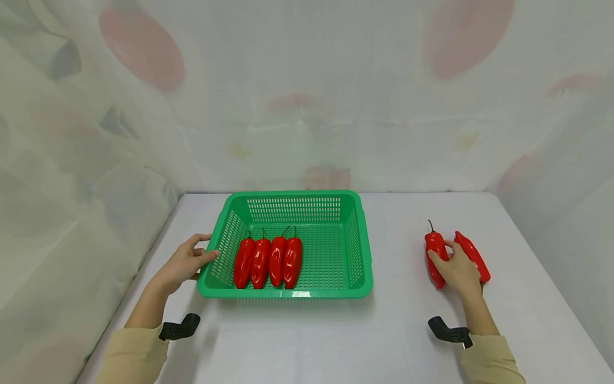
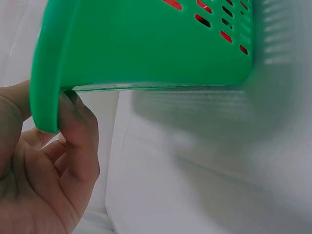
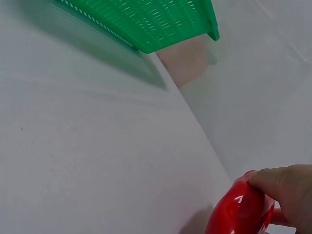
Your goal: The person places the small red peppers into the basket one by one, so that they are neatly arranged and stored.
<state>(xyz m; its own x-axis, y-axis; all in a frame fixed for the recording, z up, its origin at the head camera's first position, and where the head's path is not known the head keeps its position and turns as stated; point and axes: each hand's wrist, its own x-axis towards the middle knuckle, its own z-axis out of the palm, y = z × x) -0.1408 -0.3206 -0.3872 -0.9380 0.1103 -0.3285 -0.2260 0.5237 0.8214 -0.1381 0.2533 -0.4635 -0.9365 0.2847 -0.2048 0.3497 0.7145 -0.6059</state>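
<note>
A green plastic basket (image 1: pixel 288 294) stands left of centre on the table, with several red chili peppers (image 1: pixel 260 264) side by side in its left half, stems pointing away. My left hand (image 1: pixel 184 262) grips the basket's left rim, thumb over the top; in the left wrist view the curled fingers (image 2: pixel 80 141) lie under that rim. At the right, my right hand (image 1: pixel 458 271) pinches a red chili pepper (image 1: pixel 435 248) between thumb and fingers, its dark stem pointing away. The right wrist view shows only part of this pepper (image 3: pixel 241 207), under the thumb.
Another red chili pepper (image 1: pixel 472 256) lies on the table just right of my right hand, partly hidden by it. A white cloth covers the table (image 1: pixel 307 341). Pale patterned sheets (image 1: pixel 307 106) hang behind and at both sides.
</note>
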